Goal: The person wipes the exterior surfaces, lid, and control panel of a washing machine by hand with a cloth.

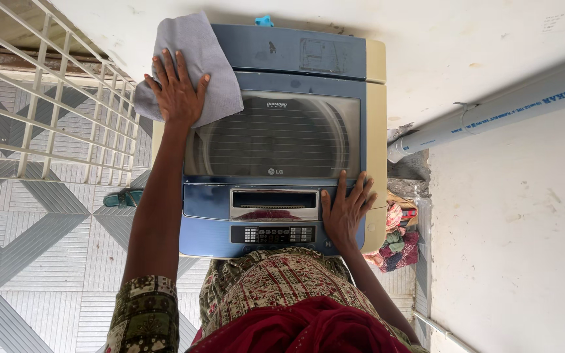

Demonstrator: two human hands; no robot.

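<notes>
A top-loading washing machine (295, 59), blue and cream with a clear glass lid (276, 140), stands right below me. My left hand (178, 88) lies flat, fingers spread, on a grey cloth (220, 62) pressed against the machine's far left corner. My right hand (344, 209) rests palm down on the blue control panel (207, 235) at the near right side, fingers apart and holding nothing.
A white metal railing (53, 111) runs along the left over patterned grey floor tiles (27, 248). A green sandal (122, 197) lies beside the machine. A white pipe (492, 117) crosses the wall at right, with a bundle of colourful clothes (400, 245) below it.
</notes>
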